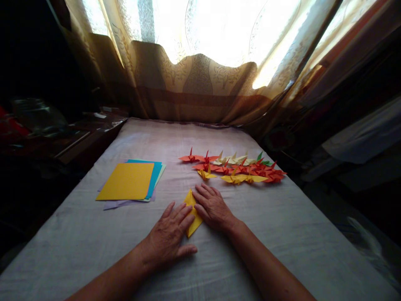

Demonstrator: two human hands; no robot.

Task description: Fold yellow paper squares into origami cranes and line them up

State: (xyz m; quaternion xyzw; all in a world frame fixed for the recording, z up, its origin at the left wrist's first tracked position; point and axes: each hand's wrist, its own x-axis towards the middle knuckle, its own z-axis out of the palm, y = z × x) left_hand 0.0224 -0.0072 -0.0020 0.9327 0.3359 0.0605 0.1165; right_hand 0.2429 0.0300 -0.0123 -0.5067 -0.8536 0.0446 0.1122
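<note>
We have both hands down on the bed (94, 244), over a folded yellow paper (194, 224) that lies near the middle of the near half, between our palms. The paper is a narrow, pointed shape, one tip toward the far side and another toward us.

Our left hand (169, 230) lies palm down, its fingers straight and a little spread, the tips over the left part of the paper; its thumb sticks out to the right on the near side, clear of the paper. Our right hand (213, 208) is palm down too, fingers extended and close together, with the thumb tip at the paper's right edge. Neither hand is closed around anything (we press flat rather than pinch).

Far and to the left of our hands we have a loose stack: an orange-yellow sheet (125, 182) on top, a blue sheet (157, 173) showing at its right, and a lilac sheet (120, 204) jutting out on the near side. Far and to the right stand our paper cranes (241, 169) in uneven rows, red, cream, yellow and green (some overlap too much for us to count). Beyond the far edge hangs a patterned curtain (200, 79), bright with light from behind.
</note>
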